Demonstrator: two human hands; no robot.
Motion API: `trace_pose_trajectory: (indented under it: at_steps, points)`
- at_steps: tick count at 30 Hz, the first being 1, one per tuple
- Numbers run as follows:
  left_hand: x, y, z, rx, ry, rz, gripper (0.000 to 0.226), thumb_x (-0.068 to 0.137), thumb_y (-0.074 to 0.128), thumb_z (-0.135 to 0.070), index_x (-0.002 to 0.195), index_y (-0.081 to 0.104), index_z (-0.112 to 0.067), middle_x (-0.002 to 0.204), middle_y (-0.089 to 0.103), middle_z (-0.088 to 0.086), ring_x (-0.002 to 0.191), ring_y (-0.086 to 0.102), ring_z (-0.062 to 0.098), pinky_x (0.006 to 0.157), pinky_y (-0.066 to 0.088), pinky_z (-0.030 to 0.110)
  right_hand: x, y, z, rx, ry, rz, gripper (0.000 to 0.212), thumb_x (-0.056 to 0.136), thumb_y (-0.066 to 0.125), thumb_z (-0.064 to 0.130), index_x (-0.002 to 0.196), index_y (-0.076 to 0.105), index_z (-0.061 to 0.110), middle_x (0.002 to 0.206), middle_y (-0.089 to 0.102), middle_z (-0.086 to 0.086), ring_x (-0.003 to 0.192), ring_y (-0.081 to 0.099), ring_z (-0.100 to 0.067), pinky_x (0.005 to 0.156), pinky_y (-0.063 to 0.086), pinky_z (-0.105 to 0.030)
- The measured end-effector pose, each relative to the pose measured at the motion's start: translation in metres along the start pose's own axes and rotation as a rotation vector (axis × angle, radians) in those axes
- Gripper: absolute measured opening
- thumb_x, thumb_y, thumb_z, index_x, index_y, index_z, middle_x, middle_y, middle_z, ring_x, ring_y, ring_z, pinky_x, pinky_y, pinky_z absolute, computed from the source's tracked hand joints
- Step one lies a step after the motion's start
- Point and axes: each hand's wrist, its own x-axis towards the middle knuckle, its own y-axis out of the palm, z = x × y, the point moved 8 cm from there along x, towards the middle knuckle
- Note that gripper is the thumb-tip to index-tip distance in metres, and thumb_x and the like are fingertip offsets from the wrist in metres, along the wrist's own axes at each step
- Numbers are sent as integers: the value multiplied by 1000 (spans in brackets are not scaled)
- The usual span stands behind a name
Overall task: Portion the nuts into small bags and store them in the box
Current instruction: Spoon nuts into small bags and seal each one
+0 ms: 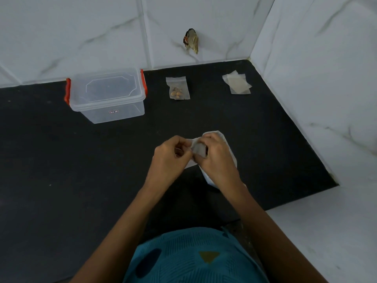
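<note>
Portioning a small bag (199, 149).
Left hand (171, 155) and right hand (217, 155) grip it, pinched; sealing likely next, then far-left box (106, 94).

From where I stand the black bench (61, 160) carries one clear plastic box (106, 99) with red latches at its back edge, one small clear bag of nuts (179, 90) beside it, at least two empty clear bags (237, 82) piled near the back right corner, one held clear bag (197, 149) mid-bench and one larger white bag (220, 134).

Black counter (61, 160); on it box (107, 94), nut bag (178, 88), empty bags (237, 82).
</note>
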Motion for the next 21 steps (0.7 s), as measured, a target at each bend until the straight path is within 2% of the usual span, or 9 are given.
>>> trace_pose_trajectory:
  at_steps: [2,4,5,7,10,13,15,18,21]
  points:
    - [0,1,-3,49,61,51,27,84,61,-9,108,54,-19,105,52,-10,89,51,-3,74,40,0,1,-3,-2,6,29,13,27,80,68,12,103,60,-1,111,54,-19,105,49,-31,90,39,-37]
    - [-2,7,-4,146,179,100,54,76,69,-9,124,45,-18,129,41,-2,115,37,-1,95,29,5,0,-5,-2,12,47,17,32,80,69,14,106,59,0,114,53,-18,108,48,-30,92,39,-37]
    - [-3,13,-3,200,228,126,70,73,73,-12,133,38,-18,139,34,0,126,26,2,105,21,13,0,-6,-1,14,45,18,33,80,69,16,107,58,0,115,52,-17,109,47,-29,92,39,-34]
    - [-6,25,3,271,312,121,90,68,78,-26,140,23,-24,149,25,3,136,9,5,113,10,30,0,-4,0,4,52,44,37,82,67,19,113,56,3,119,49,-9,111,46,-20,89,34,-21]
    - [-8,35,9,207,388,-15,83,67,66,-44,136,25,-24,144,34,2,138,8,6,113,8,40,0,1,2,-52,74,69,42,84,63,24,121,53,10,124,46,2,114,42,-7,83,22,-7]
    - [-2,30,19,0,306,-124,70,72,66,-39,131,32,-24,131,41,-17,135,25,3,115,17,51,-2,2,3,-37,94,24,39,83,63,26,118,55,13,121,50,1,115,47,-9,89,31,-13]
    - [2,29,21,-48,273,-135,68,71,66,-40,130,35,-26,126,37,-28,126,33,-5,108,27,57,-3,2,3,-14,97,8,36,84,63,28,116,56,13,118,53,0,111,49,-10,93,36,-18]
    - [1,32,15,-26,269,-123,58,71,68,-37,121,43,-23,117,35,-32,114,29,-21,103,35,54,-5,2,3,-24,95,-8,34,85,60,30,116,56,14,116,54,1,108,50,-8,90,36,-16]
    - [3,32,19,-109,184,-133,47,73,75,-19,103,43,-37,106,41,-26,103,38,-19,92,40,21,-8,1,2,62,112,-12,29,86,61,24,114,58,16,108,57,5,99,53,-3,88,42,-16]
